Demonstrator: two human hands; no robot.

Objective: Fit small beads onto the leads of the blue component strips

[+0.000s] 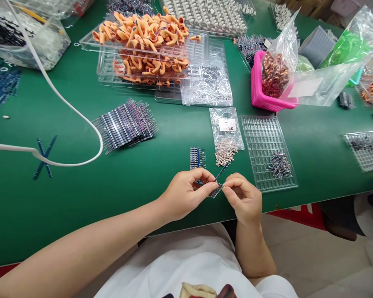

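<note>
My left hand (pixel 189 192) pinches a narrow blue circuit board strip (pixel 216 191) between thumb and fingers. One thin end of blue strip sticks out beyond my fingers toward a pile of small pale round parts (pixel 226 152). At the strip's right edge, the thumb and fingertips of my right hand (pixel 245 199) are closed together; whatever is between them is too small to make out. Partly behind my left hand lies another blue board piece with pins (pixel 197 158). To the right, a transparent compartment tray (pixel 257 140) carries a heap of small wired parts (pixel 280 165).
A labelled plastic bag (pixel 226 124) lies behind the pale parts. Stacked boards with wires (pixel 127 124) sit left of it. Farther back are trays of orange earphone-like shells (pixel 149 37) and a pink basket (pixel 257 89). A white cable (pixel 77 109) loops across the left side.
</note>
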